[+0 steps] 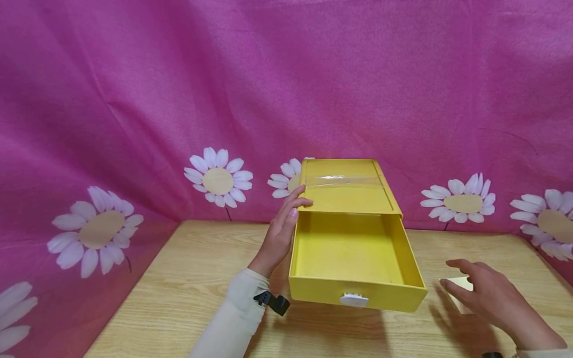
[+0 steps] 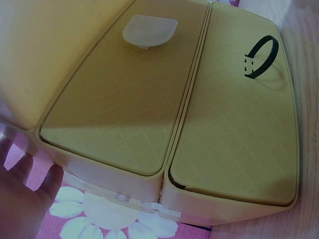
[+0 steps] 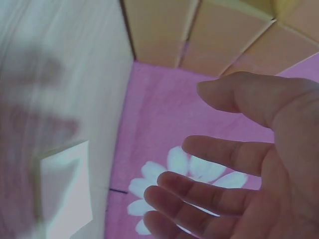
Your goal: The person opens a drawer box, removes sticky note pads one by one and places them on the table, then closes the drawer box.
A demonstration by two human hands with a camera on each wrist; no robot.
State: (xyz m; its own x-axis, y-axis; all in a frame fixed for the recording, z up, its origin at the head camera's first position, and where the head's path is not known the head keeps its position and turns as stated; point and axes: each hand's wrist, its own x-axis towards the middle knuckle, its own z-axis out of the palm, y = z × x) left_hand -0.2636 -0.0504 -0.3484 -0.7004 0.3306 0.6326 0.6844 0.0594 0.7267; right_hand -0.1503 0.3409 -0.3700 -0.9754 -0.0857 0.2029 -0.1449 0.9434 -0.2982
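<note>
A yellow drawer box stands on the table, its top drawer pulled out and bare inside. A white handle sits on that drawer's front. My left hand rests along the box's upper left edge, fingers extended over the rim. In the left wrist view, a lower drawer front bears a black strap loop. To the right, my right hand hovers over the table, fingers loosely spread and holding nothing. Below it lies a small pale yellow square pad, partly hidden by the hand in the head view.
Clear tape runs across the box's top. The wooden table meets a pink curtain with large white flowers behind and at the sides. A black band circles my left wrist.
</note>
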